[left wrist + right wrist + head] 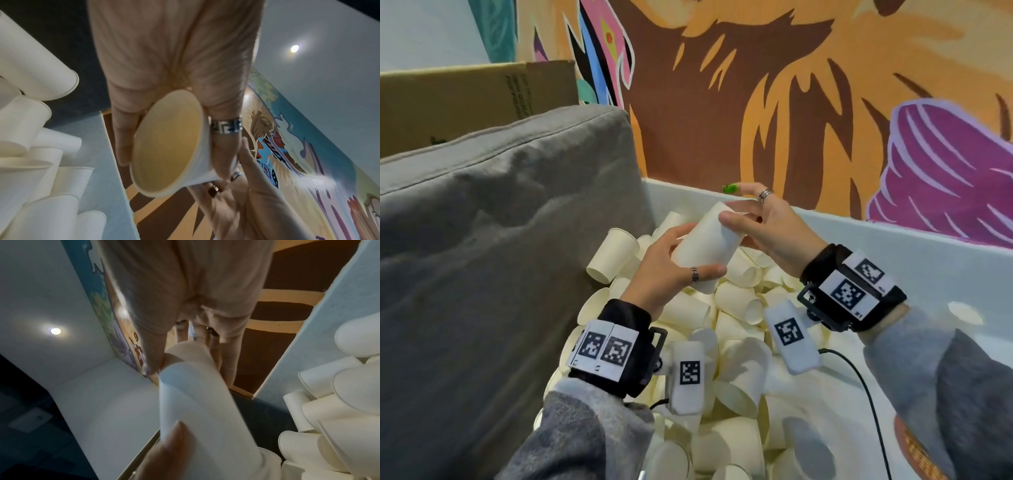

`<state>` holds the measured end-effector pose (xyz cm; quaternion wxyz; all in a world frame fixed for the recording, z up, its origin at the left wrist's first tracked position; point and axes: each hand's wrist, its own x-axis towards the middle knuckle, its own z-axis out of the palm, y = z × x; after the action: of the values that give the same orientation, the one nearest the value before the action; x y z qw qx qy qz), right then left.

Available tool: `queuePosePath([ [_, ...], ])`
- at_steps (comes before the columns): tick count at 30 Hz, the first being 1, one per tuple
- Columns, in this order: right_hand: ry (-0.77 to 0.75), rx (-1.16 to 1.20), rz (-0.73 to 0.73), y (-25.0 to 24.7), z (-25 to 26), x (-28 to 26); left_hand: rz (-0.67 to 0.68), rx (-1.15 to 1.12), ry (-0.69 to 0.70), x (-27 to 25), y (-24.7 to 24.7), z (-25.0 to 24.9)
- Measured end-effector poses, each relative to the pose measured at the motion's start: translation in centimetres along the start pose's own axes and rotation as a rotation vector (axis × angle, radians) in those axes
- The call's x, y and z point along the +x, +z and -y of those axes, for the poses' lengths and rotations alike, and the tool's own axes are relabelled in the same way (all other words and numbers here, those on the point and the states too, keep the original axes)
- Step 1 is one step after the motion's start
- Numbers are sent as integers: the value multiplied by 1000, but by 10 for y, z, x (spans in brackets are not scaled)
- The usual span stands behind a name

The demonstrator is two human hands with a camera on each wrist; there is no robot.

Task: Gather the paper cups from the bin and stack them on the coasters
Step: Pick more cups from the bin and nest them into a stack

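While both hands work above the bin (893, 246), a cup (705, 245) is held tilted between them, mouth toward 7 o'clock, base toward 1 o'clock. L hand (671, 263) wraps its lower half, thumb across the front w/ fingers curled behind. R hand (767, 222) pinches the base end, thumb on the near side, fingers behind. Loose cups (736, 308) fill the bin below. Grey cushion (500, 222) at 9 o'clock, mural (808, 85) at 12. No coasters in view.

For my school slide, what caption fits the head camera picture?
Two hands, left hand and right hand, hold paper cups above a full bin.
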<state>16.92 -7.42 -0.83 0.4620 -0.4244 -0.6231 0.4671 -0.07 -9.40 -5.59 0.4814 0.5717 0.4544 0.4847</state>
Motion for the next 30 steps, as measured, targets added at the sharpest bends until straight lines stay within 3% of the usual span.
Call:
queuePosePath([
  [3,101,50,19,-8,-8,-3,-57,-5,16,0,-5,0],
  [6,263,-259,1,-25,-38,-5,-136,-7,20,4,-14,3],
  [11,628,-666,279,-44,-102,-22,-162,28,-25,4,-19,12],
  [15,741,-657,329,-45,-128,-37,-163,58,-36,-1,-19,15],
  [18,741,-540,295,-44,-138,-42,-168,54,-51,-4,-20,18],
  [24,636,-539,288,-40,-142,-38,-156,62,-68,-8,-22,15],
  [30,689,-456,337,-41,-146,-33,-151,74,-62,-11,-21,12],
])
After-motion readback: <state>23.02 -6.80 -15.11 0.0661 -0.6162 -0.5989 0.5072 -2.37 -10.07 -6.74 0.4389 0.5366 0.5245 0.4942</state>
